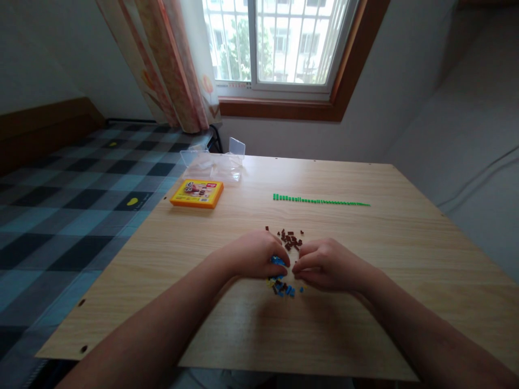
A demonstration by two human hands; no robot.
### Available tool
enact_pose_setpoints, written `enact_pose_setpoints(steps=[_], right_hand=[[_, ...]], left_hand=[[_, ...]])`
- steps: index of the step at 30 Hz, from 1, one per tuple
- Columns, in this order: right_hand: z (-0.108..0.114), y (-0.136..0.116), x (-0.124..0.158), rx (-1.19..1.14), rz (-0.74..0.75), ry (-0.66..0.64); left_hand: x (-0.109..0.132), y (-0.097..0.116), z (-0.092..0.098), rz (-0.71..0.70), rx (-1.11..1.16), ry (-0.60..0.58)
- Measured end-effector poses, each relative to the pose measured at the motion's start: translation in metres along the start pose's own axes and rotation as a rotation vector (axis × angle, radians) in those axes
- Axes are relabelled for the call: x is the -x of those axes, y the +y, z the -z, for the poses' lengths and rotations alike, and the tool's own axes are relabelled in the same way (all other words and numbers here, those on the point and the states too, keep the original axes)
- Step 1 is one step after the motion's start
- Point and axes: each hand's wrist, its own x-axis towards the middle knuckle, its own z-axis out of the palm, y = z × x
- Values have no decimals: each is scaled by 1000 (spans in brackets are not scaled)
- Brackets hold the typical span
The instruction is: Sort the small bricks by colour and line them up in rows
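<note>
My left hand (256, 254) is curled on the table, thumb and fingers closed around a small cluster of blue toy bricks (278, 260). My right hand (326, 265) rests close to it on the right, its fingertips pinched together near the tabletop; whatever they hold, if anything, is too small to name. Just beyond both hands lies a loose pile of dark brown bricks (290, 239). On the near side, several loose blue bricks (290, 291) are mixed with a few yellow bricks (270, 282) and brown ones.
Green bricks (320, 201) form a long row farther back on the wooden table (227, 319). A yellow-orange box (197, 194) with a printed lid sits back left, in front of a clear plastic container (214, 166). A bed with a checked cover (68, 216) adjoins the left side.
</note>
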Motion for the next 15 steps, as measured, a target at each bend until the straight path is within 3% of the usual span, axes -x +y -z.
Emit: enact_pose_setpoints(steps=[5,10,15], right_hand=[[-7,3,-2,51,-9,-8],[-2,7,-1,115,-87,52],[-1,-7,-2,25,10,35]], left_hand=[[-1,0,1,-4,-17,-28],[3,-2,8,84,-47,-43],[7,-2,16,140,2,-51]])
